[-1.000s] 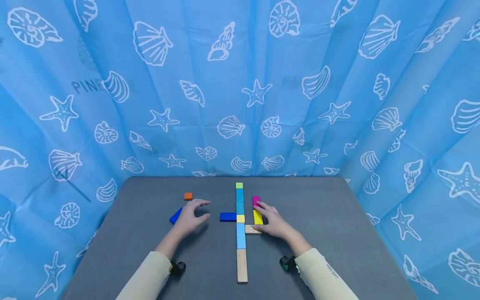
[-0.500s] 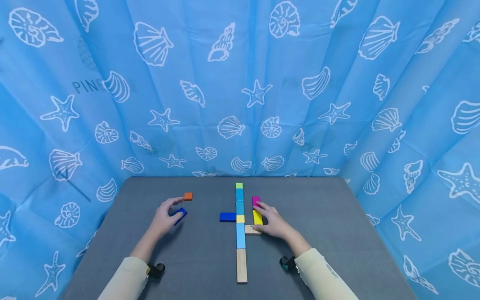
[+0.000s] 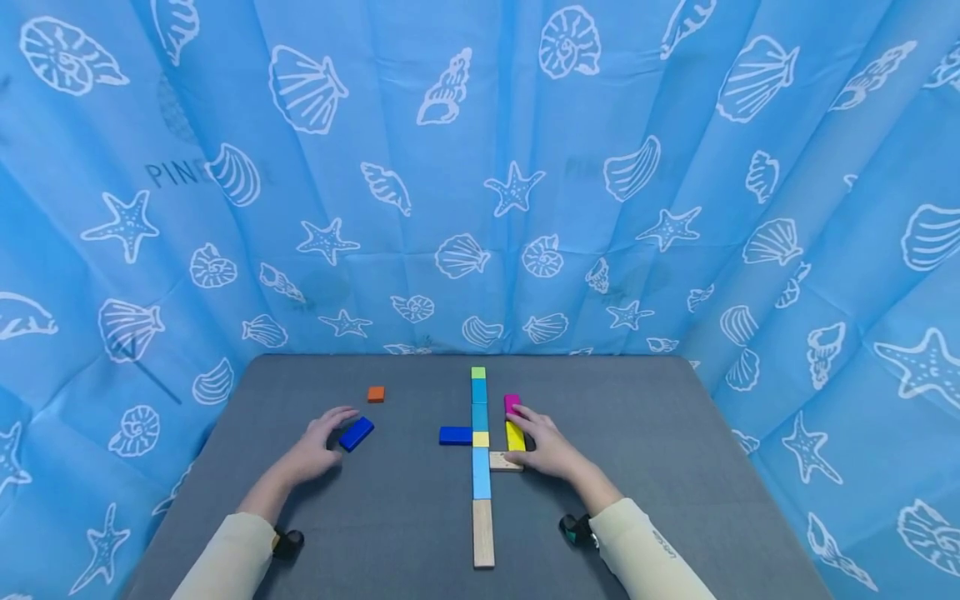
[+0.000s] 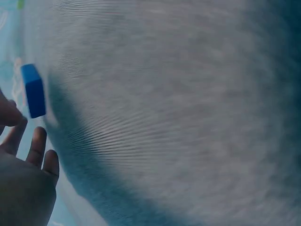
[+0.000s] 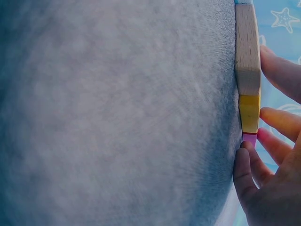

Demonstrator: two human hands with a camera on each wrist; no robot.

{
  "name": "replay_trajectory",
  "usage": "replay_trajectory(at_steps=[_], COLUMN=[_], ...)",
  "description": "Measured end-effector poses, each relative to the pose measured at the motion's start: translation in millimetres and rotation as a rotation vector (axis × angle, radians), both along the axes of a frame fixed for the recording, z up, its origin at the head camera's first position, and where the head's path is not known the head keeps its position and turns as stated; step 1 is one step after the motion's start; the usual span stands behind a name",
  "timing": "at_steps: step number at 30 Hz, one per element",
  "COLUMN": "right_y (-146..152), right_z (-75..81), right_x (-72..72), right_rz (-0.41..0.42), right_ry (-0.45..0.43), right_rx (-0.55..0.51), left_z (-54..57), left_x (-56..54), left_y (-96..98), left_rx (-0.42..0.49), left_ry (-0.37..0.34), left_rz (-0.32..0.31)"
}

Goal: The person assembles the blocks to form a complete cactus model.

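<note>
My left hand point(image 3: 311, 450) hovers at the left of the table, thumb and fingers apart, beside a tilted dark blue block point(image 3: 356, 434) and holding nothing. In the left wrist view that blue block point(image 4: 34, 92) lies just beyond the fingertips. On the other side, my right hand point(image 3: 553, 447) rests its fingertips on a short line of blocks: a magenta block point(image 3: 512, 401), a yellow block point(image 3: 515, 438) and a plain wooden block point(image 3: 498, 461). The right wrist view has the thumb at the wooden block point(image 5: 248, 47) and other fingers at the yellow block point(image 5: 249, 113).
A straight column of blocks runs down the table's middle, from a green block point(image 3: 478, 372) to a long wooden block point(image 3: 483, 533). Another dark blue block point(image 3: 455, 436) juts left from it. An orange block point(image 3: 376, 394) lies farther back on the left; a shell-patterned curtain point(image 3: 480, 208) hangs behind.
My left hand has moved left and come back from the loose blue block, which has turned a little and now lies uncovered. The right hand stays where it was.
</note>
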State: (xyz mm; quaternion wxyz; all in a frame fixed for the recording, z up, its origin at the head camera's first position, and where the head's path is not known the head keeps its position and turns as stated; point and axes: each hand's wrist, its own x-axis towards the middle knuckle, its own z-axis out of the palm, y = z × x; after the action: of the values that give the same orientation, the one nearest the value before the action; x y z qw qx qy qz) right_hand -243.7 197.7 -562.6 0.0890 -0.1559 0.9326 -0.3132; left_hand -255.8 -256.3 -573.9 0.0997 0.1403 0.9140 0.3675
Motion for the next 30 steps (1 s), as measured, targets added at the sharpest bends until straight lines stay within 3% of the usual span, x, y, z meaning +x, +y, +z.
replay_trajectory(at_steps=[5, 11, 15, 19, 30], right_y=[0.1, -0.5, -0.7, -0.8, 0.4], right_z=[-1.2, -0.4, 0.2, -0.8, -3.0], right_x=[0.0, 0.8, 1.5, 0.8, -0.5], right_rz=[0.003, -0.007, -0.015, -0.013, -0.006], right_ry=[0.002, -0.005, -0.006, -0.007, 0.003], right_rx=[0.013, 0.010, 0.012, 0.021, 0.040], left_z=[-1.6, -0.7, 1.0, 4.6, 11.3], left_x=[2.1, -2.4, -7.6, -10.7, -11.6], left_y=[3.2, 6.3, 7.6, 6.7, 13.0], left_rx=[-0.058, -0.110, -0.110, -0.092, -0.059], left_ry=[-0.068, -0.029, -0.046, -0.083, -0.080], left_rz=[-0.019, -0.070, -0.094, -0.081, -0.002])
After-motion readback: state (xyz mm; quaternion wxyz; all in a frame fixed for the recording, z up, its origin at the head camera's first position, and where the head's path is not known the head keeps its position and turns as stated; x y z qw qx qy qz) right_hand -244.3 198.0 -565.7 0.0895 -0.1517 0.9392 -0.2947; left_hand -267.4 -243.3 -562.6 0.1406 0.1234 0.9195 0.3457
